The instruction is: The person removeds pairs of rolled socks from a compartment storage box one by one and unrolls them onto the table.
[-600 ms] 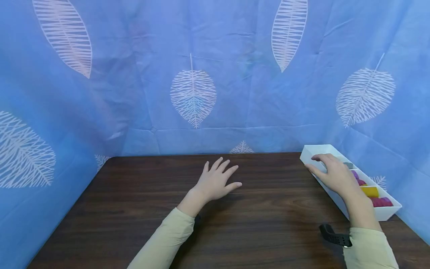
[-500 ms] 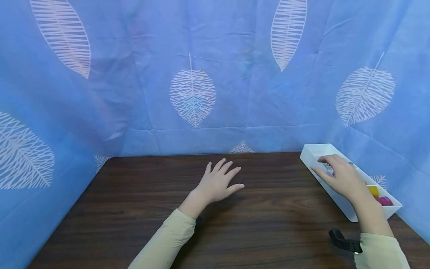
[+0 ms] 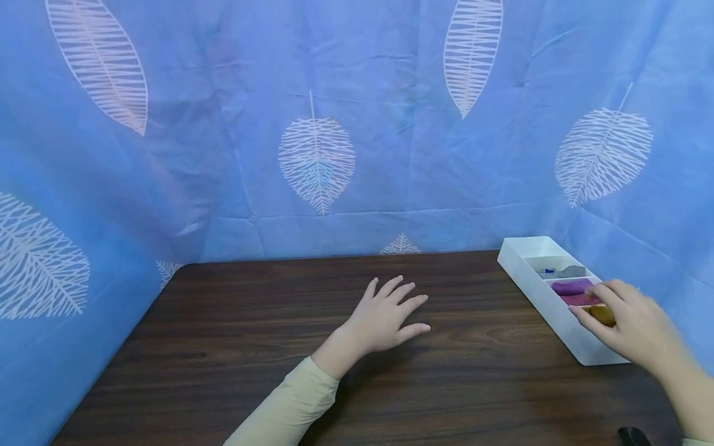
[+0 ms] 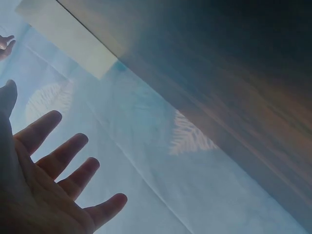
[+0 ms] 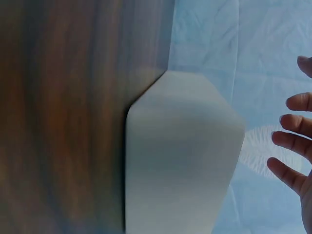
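Observation:
My right hand (image 3: pixel 636 319) hovers over the front part of a long white divided box (image 3: pixel 558 319) at the table's right side. In the right wrist view its fingers (image 5: pixel 292 141) are spread and hold nothing. A purple rounded piece (image 3: pixel 570 287) and a dark pink one (image 3: pixel 577 300) share a middle compartment. Beside the fingertips shows a yellow-brown piece (image 3: pixel 602 314), partly covered by the hand, which also hides the front compartment. My left hand (image 3: pixel 382 319) hangs above the middle of the table, fingers spread and holding nothing.
A farther compartment contains a grey piece (image 3: pixel 571 272) and a small blue-and-clear item (image 3: pixel 549 271), too small to identify. Dark wood-grain table (image 3: pixel 223 347) lies under both hands. A blue leaf-print cloth (image 3: pixel 390 155) hangs behind and at the sides.
My right hand has moved right and nearer along the box, uncovering its far compartments. My left hand has drifted slightly right and nearer. The view has shifted a little.

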Available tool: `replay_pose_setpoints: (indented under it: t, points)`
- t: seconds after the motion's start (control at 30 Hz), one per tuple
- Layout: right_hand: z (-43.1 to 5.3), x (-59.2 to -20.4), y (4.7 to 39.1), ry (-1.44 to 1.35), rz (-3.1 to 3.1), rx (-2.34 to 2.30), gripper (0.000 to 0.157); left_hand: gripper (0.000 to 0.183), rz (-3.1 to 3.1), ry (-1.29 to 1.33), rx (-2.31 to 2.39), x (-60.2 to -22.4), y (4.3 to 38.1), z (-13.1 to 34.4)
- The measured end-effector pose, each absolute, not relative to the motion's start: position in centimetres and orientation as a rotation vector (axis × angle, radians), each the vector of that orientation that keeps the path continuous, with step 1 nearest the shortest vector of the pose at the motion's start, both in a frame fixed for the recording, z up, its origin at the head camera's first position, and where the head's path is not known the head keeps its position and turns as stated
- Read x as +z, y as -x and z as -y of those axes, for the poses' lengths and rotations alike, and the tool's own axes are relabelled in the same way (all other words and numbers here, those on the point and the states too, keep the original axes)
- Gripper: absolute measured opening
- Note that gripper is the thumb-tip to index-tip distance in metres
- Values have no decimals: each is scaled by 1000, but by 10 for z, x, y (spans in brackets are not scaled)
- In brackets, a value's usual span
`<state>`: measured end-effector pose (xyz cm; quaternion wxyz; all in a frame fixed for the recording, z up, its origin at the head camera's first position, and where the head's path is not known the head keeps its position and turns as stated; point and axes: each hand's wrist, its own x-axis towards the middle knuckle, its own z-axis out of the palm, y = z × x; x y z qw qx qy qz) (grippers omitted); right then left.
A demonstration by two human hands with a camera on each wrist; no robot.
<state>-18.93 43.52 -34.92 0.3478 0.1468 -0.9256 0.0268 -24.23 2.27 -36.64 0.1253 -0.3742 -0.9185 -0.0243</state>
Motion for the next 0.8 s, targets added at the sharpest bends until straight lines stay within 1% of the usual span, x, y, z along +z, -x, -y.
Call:
replay_pose_setpoints:
  t: [0.1,0.27,0.33,0.47,0.8]
  points:
    - [-447,-349,182,-368,2417,39,32,59,2630,1131,-67,-364,238,-37]
    - [-457,-352,174,-254,2574,33,38,58,2579,1195,-31,-360,235,-66]
    - [-459,-355,172,-226,2611,47,37,58,2556,1218,-14,-357,235,-79]
    - [-465,-362,170,-220,2597,92,31,56,2507,1265,3,-351,237,-105]
    - [-478,-380,163,-236,2565,152,35,54,2484,1313,14,-350,249,-157]
